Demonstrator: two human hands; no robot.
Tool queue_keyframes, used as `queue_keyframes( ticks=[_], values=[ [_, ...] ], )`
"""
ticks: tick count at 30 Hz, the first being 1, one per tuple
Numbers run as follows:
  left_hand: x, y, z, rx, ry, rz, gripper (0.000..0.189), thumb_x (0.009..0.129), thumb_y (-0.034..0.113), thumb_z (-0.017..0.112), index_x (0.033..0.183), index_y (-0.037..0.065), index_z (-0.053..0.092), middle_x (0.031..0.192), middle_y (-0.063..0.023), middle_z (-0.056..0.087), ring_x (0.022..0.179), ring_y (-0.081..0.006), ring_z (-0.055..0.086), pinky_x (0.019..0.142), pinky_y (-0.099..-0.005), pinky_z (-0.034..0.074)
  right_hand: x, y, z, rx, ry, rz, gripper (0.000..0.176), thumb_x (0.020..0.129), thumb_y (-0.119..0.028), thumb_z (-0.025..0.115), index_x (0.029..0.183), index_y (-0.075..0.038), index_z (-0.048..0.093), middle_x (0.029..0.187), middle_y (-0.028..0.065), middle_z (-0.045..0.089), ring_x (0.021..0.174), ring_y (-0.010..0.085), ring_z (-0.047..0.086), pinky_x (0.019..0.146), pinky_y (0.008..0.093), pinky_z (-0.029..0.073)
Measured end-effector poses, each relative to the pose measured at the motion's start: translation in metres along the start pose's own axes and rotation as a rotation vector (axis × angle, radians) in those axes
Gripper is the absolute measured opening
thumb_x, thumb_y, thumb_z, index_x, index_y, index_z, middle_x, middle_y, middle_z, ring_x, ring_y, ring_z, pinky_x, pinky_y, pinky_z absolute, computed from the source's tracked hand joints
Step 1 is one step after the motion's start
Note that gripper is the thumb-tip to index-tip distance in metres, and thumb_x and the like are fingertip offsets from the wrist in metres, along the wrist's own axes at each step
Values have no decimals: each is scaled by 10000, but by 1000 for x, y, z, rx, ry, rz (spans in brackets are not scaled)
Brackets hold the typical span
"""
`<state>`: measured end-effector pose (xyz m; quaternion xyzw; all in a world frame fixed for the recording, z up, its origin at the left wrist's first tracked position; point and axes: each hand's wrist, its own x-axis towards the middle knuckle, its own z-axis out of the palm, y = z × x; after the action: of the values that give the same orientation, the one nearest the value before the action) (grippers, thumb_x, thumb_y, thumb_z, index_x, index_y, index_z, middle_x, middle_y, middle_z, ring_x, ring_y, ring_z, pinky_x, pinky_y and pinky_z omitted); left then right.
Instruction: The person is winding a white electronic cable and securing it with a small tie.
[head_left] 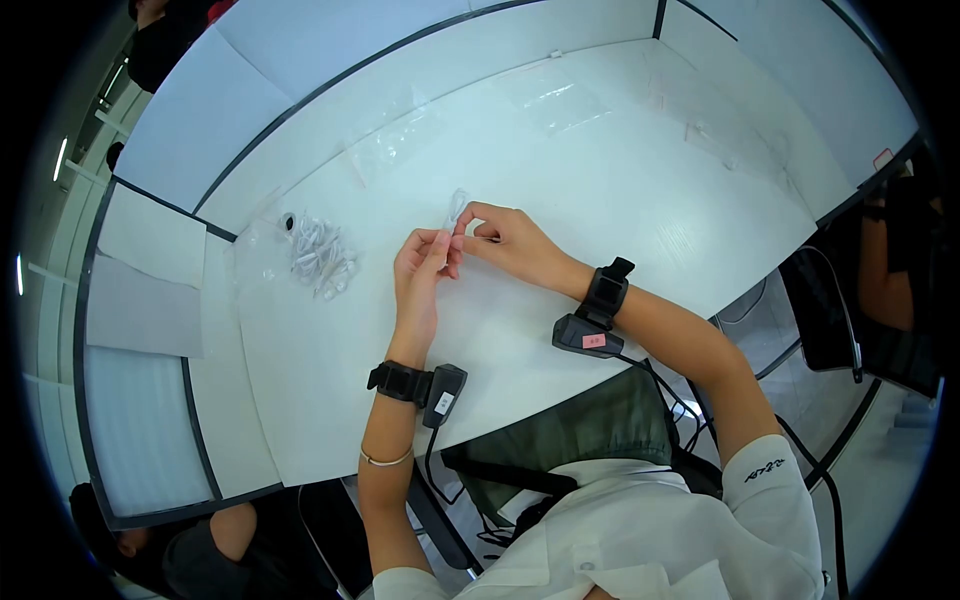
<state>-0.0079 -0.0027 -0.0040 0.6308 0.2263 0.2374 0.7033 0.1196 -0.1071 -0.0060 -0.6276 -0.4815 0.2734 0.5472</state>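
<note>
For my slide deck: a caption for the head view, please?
The left hand and right hand pinch a small clear packet over a white table, beside a pile of similar packets.

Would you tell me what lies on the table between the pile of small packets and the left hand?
Nothing; the head view shows bare white table between the pile of packets and the left hand.
</note>
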Motion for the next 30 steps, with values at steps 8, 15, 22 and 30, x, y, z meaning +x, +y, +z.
queue_keyframes(
  ticks=[8, 15, 22, 30],
  values=[
    [-3, 4, 3, 54, -112, 5, 169, 920, 164, 442, 1040, 49, 470, 845, -41, 547, 673, -92, 471, 672, -249, 411, 1, 5, 3, 99, 44, -19, 200, 868, -260, 583, 841, -66, 545, 484, 28, 509, 425, 103, 357, 451, 292, 265],
    [-2, -7, 2, 150, -105, 125, 242, 880, 89, 451, 1114, 73, 393, 1004, -19, 463, 749, -80, 427, 654, -236, 378, 0, 0, 0, 19, -10, 41, 214, 864, -274, 583, 841, -65, 546, 508, 31, 543, 428, 92, 356, 445, 282, 257],
    [-4, -3, 4, 391, -31, 170, 232, 942, 171, 479, 1094, 25, 381, 979, -101, 504, 843, -147, 475, 747, -272, 404, 2, 2, -1, 63, -12, 40, 210, 867, -251, 580, 829, -46, 555, 490, 11, 493, 438, 79, 332, 442, 274, 248],
    [0, -3, 1, 532, 82, 332, 175, 949, 159, 454, 1018, 7, 399, 881, -156, 560, 726, -200, 523, 660, -315, 412, 2, 0, -4, 205, -100, 50, 149, 898, -185, 545, 871, -39, 537, 547, -28, 465, 494, 50, 362, 477, 218, 283]
  ],
)
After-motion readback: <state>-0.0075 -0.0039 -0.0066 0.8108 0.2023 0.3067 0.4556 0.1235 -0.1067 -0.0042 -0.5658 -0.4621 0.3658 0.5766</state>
